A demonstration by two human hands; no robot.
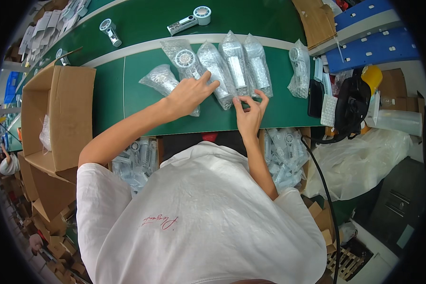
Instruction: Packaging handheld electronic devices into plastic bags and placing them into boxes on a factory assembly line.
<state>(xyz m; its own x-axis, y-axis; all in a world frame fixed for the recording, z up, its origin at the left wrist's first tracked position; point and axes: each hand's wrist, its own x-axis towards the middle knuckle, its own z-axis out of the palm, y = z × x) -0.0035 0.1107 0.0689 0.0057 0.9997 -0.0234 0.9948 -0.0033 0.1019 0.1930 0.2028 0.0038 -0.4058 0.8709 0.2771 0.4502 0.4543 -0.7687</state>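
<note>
Several handheld fans in clear bubble-wrap bags lie in a row on the green table before me. Over the bags, my left hand has its fingers stretched apart, with the tips by the upper side of a bagged fan. At that bag's lower end, my right hand pinches its edge between thumb and index finger. Left of it lie another bagged fan, its round head showing, and a bag partly under my left wrist. Two more bagged fans, one beside another, lie to the right.
Unbagged fans, one and another, rest beyond the pale strip. At right are a bagged fan, a dark phone, a white keyboard and a black bag. Cartons of bagged fans stand below; an open carton is at left.
</note>
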